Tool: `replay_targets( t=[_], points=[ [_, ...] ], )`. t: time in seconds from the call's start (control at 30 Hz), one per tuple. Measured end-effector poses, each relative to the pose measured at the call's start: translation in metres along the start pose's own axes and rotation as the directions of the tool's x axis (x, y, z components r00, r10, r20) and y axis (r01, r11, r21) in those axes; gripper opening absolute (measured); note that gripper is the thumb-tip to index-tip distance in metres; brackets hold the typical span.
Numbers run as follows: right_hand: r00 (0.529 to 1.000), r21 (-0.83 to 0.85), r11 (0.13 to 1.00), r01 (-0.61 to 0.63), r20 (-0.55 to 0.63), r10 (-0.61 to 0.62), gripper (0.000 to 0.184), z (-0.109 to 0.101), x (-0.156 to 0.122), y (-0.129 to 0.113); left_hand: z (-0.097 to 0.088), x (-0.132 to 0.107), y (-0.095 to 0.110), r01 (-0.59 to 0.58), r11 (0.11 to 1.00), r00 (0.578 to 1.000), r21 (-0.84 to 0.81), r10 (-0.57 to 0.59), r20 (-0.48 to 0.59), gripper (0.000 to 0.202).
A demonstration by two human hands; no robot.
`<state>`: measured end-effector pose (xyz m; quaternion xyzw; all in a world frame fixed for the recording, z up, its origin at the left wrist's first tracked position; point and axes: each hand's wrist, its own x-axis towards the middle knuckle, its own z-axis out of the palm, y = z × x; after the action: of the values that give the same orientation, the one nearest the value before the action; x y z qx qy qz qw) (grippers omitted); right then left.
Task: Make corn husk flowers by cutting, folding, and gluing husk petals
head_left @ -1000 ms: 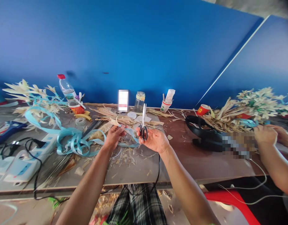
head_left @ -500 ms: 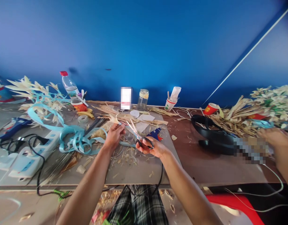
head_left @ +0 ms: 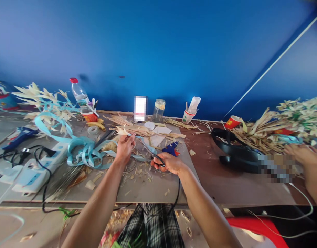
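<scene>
My left hand (head_left: 125, 148) is closed in a pinch on a pale husk flower (head_left: 122, 131), its pointed petals sticking up past the fingers. Light blue ribbon (head_left: 149, 147) stretches from that pinch toward the right. In my right hand (head_left: 170, 163) are scissors (head_left: 159, 159) with black handles; their blades look brought together at the ribbon, though whether they have cut it I cannot tell. A loose heap of the same ribbon, the ribbon coil (head_left: 83, 155), lies left of my hands. Behind my right hand rests a blue glue gun (head_left: 170, 148).
At left are a white power strip (head_left: 31, 175), black cables, another glue gun (head_left: 19, 137), thin wires and a water bottle (head_left: 79, 93). A glass jar (head_left: 158, 110) and paper cups stand along the wall. Rightward lie a black strap-like object (head_left: 238, 155), dried husks and another person's hand (head_left: 301, 153).
The scissors' spread blades have come together and turned around the ribbon by my right hand. My left hand still pinches the flower, now tipped slightly. The view has shifted a little.
</scene>
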<state>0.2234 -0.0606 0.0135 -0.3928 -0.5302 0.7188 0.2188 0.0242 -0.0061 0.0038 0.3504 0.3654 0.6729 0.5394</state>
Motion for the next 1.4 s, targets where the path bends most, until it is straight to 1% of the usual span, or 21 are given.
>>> replay_targets(
  t=[0.17, 0.37, 0.5, 0.57, 0.73, 0.8, 0.93, 1.1, 1.2, 1.4],
  points=[
    [0.999, 0.076, 0.997, -0.031, 0.019, 0.03, 0.051, 0.001, 0.002, 0.0, 0.004, -0.003, 0.005, 0.046, 0.999, 0.999, -0.019, -0.045, 0.023, 0.019],
    [0.998, 0.107, 0.993, -0.055, 0.049, 0.05, 0.051, 0.001, 0.001, 0.001, 0.007, -0.007, 0.014, 0.087, 0.986, 0.995, -0.145, -0.078, 0.063, 0.019],
    [0.997, 0.12, 0.992, -0.027, 0.073, 0.018, 0.056, 0.003, 0.004, 0.003, 0.007, -0.007, 0.012, 0.084, 0.992, 0.995, -0.091, -0.08, 0.051, 0.016],
    [0.998, 0.145, 0.989, 0.002, 0.061, -0.011, 0.059, 0.004, 0.006, 0.003, 0.007, -0.007, 0.01, 0.089, 0.993, 0.995, -0.072, -0.085, 0.056, 0.015],
    [0.999, 0.172, 0.985, 0.031, 0.031, -0.037, 0.061, 0.007, 0.008, 0.003, 0.01, -0.01, 0.007, 0.148, 0.987, 0.98, -0.061, -0.138, 0.143, 0.013],
    [0.999, 0.161, 0.986, 0.038, 0.014, -0.041, 0.061, 0.008, 0.008, 0.003, 0.012, -0.011, 0.005, 0.158, 0.987, 0.977, -0.039, -0.151, 0.149, 0.013],
    [0.998, 0.154, 0.986, 0.066, -0.025, -0.063, 0.055, 0.012, 0.011, 0.004, 0.012, -0.01, 0.002, 0.152, 0.988, 0.98, -0.01, -0.149, 0.134, 0.013],
    [0.997, 0.158, 0.984, 0.079, -0.031, -0.075, 0.053, 0.013, 0.013, 0.005, 0.01, -0.009, -0.001, 0.145, 0.987, 0.978, -0.073, -0.132, 0.16, 0.011],
    [0.997, 0.172, 0.982, 0.075, -0.035, -0.07, 0.052, 0.013, 0.012, 0.006, 0.012, -0.01, 0.0, 0.137, 0.987, 0.978, -0.08, -0.122, 0.172, 0.013],
    [0.997, 0.191, 0.979, 0.068, -0.044, -0.06, 0.056, 0.014, 0.012, 0.005, 0.017, -0.014, 0.002, 0.078, 0.996, 0.986, 0.031, -0.082, 0.143, 0.018]
  ],
)
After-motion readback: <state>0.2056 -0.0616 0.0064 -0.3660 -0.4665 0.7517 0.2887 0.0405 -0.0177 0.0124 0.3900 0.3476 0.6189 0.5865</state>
